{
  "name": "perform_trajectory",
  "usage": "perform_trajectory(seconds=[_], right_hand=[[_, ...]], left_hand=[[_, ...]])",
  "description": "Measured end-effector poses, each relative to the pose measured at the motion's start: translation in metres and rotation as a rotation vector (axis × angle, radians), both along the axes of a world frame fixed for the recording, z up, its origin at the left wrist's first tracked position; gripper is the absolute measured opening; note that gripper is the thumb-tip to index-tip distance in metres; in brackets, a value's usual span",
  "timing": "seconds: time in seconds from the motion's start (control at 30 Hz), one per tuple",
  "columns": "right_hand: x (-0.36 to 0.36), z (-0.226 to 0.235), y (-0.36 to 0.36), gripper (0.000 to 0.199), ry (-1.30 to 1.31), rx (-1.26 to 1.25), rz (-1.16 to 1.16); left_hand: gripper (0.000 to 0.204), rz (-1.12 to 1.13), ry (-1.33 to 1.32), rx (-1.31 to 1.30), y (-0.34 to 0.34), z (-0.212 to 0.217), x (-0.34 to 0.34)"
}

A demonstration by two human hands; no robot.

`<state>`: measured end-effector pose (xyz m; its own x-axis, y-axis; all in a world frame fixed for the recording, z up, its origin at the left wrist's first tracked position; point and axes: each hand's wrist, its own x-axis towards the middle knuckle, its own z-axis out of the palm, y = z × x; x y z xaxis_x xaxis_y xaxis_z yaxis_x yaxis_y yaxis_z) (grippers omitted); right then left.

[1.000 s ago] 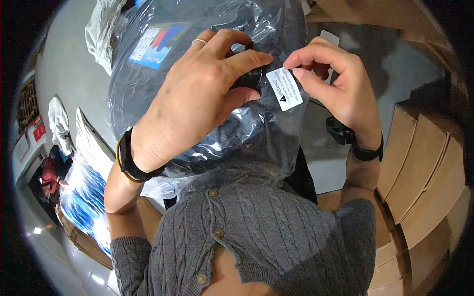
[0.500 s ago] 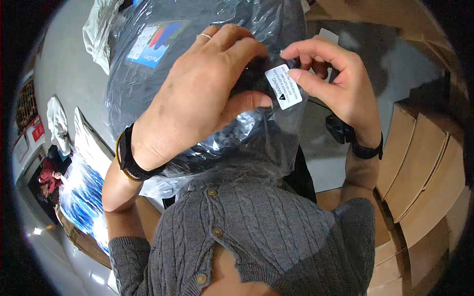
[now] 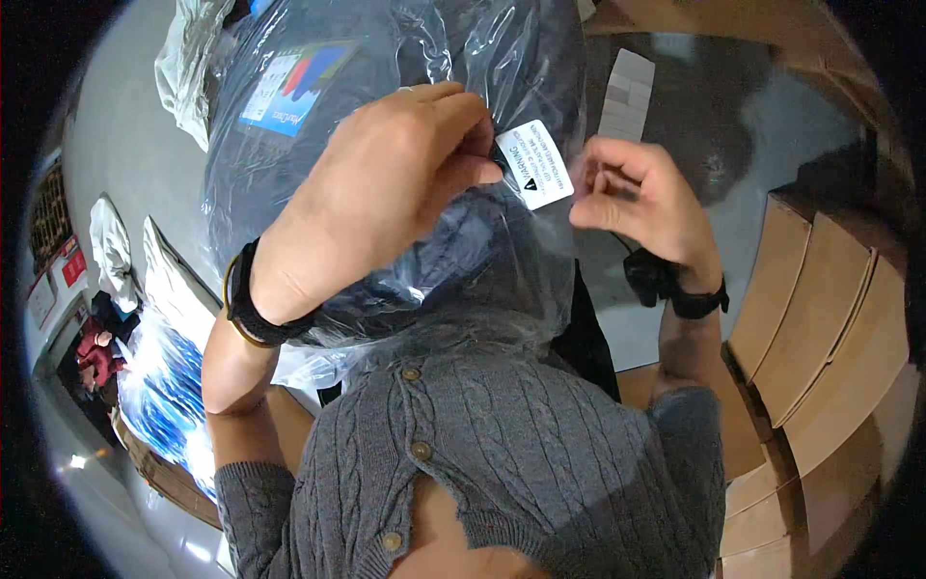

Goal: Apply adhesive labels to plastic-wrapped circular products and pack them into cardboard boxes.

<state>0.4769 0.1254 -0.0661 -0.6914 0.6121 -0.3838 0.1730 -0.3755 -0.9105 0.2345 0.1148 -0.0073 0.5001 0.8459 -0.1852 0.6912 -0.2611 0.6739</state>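
A large clear plastic bag with dark folded fabric inside lies in front of me against my body. On its right part sits a white warning label. My left hand rests over the bag, thumb and fingers pinched together on the plastic just left of this label. At the bag's right edge is my right hand, its fingers curled and its thumb against the plastic; the fingertips are slightly blurred. A blue and white printed card shows through the bag at the upper left.
Brown cardboard boxes stand at the right. A white paper slip lies on the grey surface beyond my right hand. At the left are blue plastic-wrapped goods, white cloth and a person in red farther off.
The label and the plastic around it have shifted a little left. My right hand has moved down from the label to the bag's edge; my left hand has drawn slightly left, its fingers closing.
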Motion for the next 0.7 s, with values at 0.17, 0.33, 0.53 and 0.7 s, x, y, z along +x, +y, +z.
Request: perform_trajectory(seconds=[0.17, 0.33, 0.53, 0.7], right_hand=[[-0.009, -0.001, -0.011, 0.013, 0.195, -0.101, -0.103], [-0.025, 0.004, -0.012, 0.015, 0.176, 0.097, -0.323], [-0.04, 0.008, -0.012, 0.025, -0.073, 0.335, -0.344], [-0.037, 0.006, -0.022, 0.02, 0.118, 0.055, -0.434]], left_hand=[[0.022, 0.069, -0.077, -0.063, 0.007, 0.009, -0.021], [0.018, 0.065, 0.036, -0.005, 0.017, 0.012, -0.037], [0.017, 0.102, 0.132, 0.16, 0.007, 0.0, -0.027], [0.031, 0.051, 0.028, 0.245, -0.011, 0.018, -0.011]])
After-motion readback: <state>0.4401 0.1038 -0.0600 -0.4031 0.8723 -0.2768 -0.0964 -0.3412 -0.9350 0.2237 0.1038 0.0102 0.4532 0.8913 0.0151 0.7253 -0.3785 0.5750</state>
